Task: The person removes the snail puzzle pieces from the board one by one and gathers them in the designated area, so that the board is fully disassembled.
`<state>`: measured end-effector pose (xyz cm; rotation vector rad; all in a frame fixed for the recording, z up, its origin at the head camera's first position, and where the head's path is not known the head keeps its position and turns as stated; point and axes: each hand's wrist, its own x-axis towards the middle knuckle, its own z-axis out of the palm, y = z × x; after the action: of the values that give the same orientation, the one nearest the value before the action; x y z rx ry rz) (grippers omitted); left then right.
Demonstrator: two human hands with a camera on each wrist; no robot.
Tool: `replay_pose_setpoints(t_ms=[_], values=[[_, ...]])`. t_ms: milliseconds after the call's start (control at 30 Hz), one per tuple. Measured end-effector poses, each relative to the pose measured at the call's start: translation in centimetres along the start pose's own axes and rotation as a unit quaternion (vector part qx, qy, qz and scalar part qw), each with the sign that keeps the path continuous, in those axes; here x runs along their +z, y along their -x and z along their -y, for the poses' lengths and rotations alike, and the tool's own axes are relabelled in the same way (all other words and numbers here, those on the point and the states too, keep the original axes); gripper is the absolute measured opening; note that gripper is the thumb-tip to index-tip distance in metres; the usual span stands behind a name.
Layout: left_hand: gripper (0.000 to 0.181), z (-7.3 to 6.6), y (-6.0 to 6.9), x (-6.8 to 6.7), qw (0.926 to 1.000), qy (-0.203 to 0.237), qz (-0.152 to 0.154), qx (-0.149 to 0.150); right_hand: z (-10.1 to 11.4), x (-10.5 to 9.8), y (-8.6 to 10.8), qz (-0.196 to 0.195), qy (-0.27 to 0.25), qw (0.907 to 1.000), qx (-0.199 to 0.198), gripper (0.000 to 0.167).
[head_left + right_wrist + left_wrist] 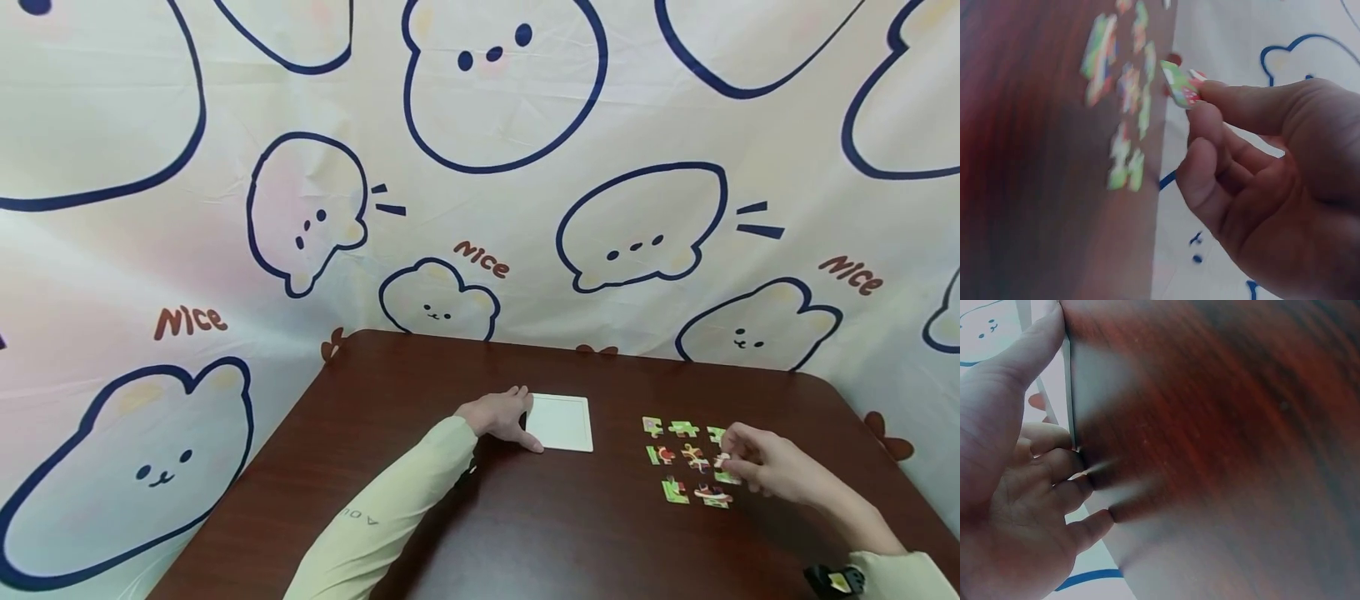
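My left hand rests at the left side of a flat white puzzle board, its thumb and fingers spread along the edge. In the left wrist view the board shows only as a thin edge beside the thumb, with the fingertips on the table. My right hand is at the right side of the loose jigsaw pieces. Between thumb and forefinger it pinches a green, red and white jigsaw piece, raised and tilted in the right wrist view. Fingers partly cover the pieces nearest that hand.
Several colourful jigsaw pieces lie apart in rough rows on the dark brown table, right of the board. A cloth with cartoon bears hangs behind and beside the table. On the right wrist sits a black device.
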<state>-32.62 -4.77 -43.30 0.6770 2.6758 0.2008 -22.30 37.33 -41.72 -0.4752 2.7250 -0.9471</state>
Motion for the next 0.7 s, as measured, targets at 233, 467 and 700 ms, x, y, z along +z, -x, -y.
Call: replay_pose_setpoints(t_ms=[233, 467, 700], values=[[0.099, -0.1, 0.0, 0.1, 0.9999, -0.011, 0.002, 0.0, -3.0, -0.4, 1.4, 0.068, -0.031, 0.9972, 0.008, 0.022], [0.1, 0.0, 0.1, 0.1, 1.0, -0.005, 0.005, 0.0, -3.9, -0.1, 1.6, 0.081, -0.044, 0.9957, 0.012, 0.019], [0.1, 0.0, 0.1, 0.1, 0.9999, -0.016, 0.004, 0.005, -2.5, 0.2, 1.3, 0.053, 0.032, 0.9952, 0.077, 0.013]])
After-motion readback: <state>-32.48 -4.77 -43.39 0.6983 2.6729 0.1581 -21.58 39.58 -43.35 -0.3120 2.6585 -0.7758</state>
